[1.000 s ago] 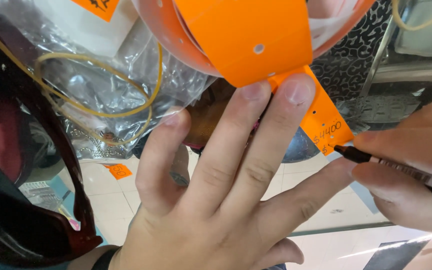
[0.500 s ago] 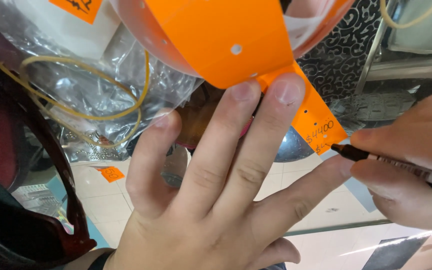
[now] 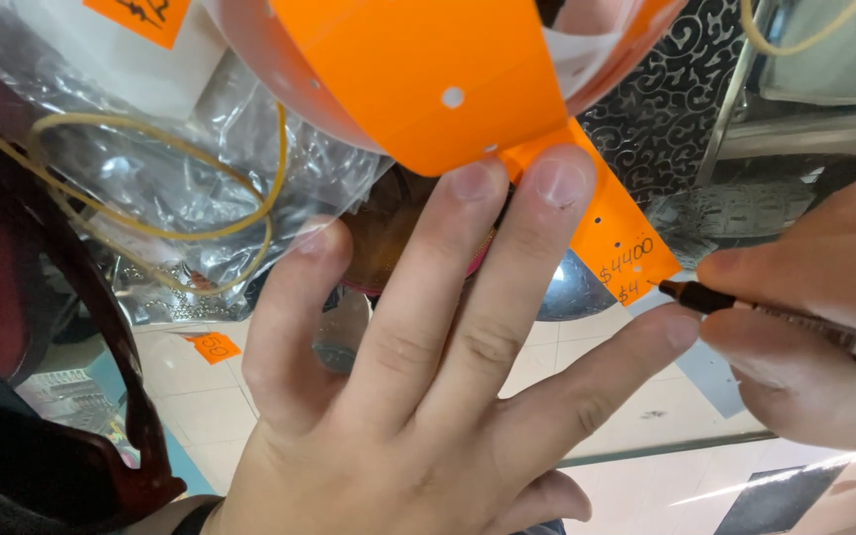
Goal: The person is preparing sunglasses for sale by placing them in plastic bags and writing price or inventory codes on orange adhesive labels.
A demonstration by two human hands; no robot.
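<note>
My left hand (image 3: 418, 386) is spread flat with fingers apart, its fingertips pressing the end of an orange paper strip (image 3: 606, 223) that hangs from a wide orange band (image 3: 418, 79) looped overhead. The strip has small punched holes and handwritten marks. My right hand (image 3: 824, 327) comes in from the right, gripping a dark pen (image 3: 745, 305) whose tip touches the strip's lower end, just above my left little finger.
A crinkled clear plastic bag (image 3: 151, 188) with a yellow rubber band (image 3: 180, 198) lies at the left. A dark red curved object (image 3: 12, 327) fills the left edge. Below is a tiled floor with a small orange tag (image 3: 212, 347); patterned metal (image 3: 676, 109) is behind.
The orange strip and my left fingers have shifted slightly left and up in view. More handwriting now shows at the strip's lower end under the pen tip.
</note>
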